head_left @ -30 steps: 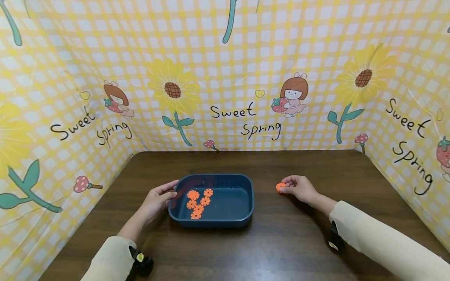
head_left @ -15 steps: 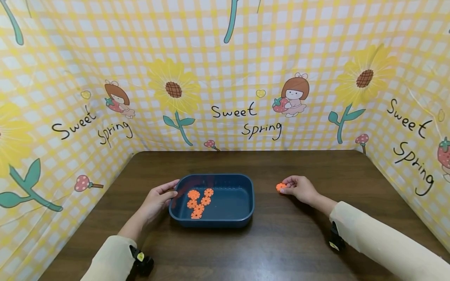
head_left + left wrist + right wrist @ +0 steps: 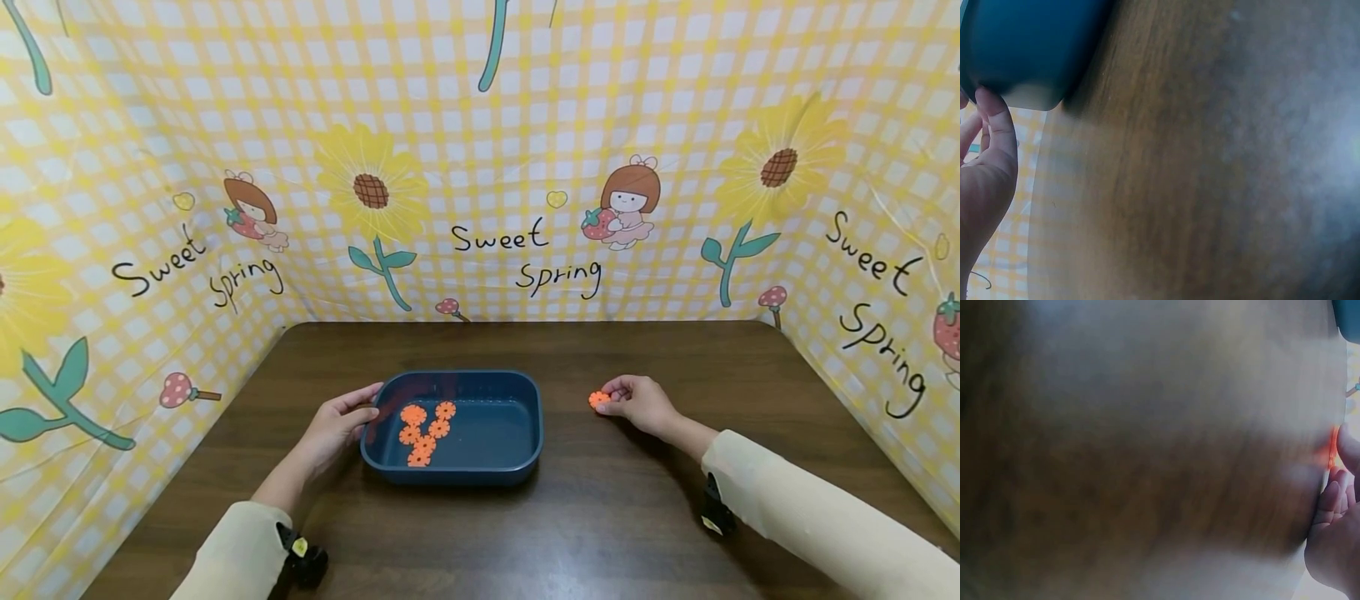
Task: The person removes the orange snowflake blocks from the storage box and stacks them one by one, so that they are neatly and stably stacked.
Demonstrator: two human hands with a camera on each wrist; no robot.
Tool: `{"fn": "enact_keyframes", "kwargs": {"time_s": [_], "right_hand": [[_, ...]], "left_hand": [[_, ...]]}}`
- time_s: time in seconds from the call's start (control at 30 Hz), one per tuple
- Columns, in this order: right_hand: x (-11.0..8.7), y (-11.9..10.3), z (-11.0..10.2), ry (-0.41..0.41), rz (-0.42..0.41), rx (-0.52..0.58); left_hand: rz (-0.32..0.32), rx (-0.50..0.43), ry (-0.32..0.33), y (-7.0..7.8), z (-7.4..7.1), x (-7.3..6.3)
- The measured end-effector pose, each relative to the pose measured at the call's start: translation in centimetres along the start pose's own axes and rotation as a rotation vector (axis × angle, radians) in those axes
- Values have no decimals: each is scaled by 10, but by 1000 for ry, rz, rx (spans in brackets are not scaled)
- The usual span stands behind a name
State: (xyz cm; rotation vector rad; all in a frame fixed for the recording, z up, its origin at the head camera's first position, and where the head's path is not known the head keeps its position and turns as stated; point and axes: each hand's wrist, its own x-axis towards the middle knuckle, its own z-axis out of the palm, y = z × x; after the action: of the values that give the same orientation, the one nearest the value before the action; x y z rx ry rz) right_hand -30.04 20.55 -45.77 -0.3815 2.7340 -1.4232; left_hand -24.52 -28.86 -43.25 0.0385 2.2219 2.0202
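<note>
Left hand gripping blue tub, right hand pinching orange disc, its right side covered

In the head view, the left sleeve between seven and eight o'clock and the right sleeve at four are cut off; the right hand covers part of its disc; how many loose discs overlap in the bin is too small to tell; in the left wrist view, the edge crops the left hand at nine and the bin at ten; in the right wrist view, it crops the right hand at four and the bin at two; the table is blurred there.
</note>
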Motion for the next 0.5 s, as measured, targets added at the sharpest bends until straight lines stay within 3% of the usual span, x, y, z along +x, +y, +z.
{"fn": "enact_keyframes", "kwargs": {"time_s": [0.5], "right_hand": [[0,-4,0,6,27,-1]], "left_hand": [[-13,4,-1,-2,0,1]]}}
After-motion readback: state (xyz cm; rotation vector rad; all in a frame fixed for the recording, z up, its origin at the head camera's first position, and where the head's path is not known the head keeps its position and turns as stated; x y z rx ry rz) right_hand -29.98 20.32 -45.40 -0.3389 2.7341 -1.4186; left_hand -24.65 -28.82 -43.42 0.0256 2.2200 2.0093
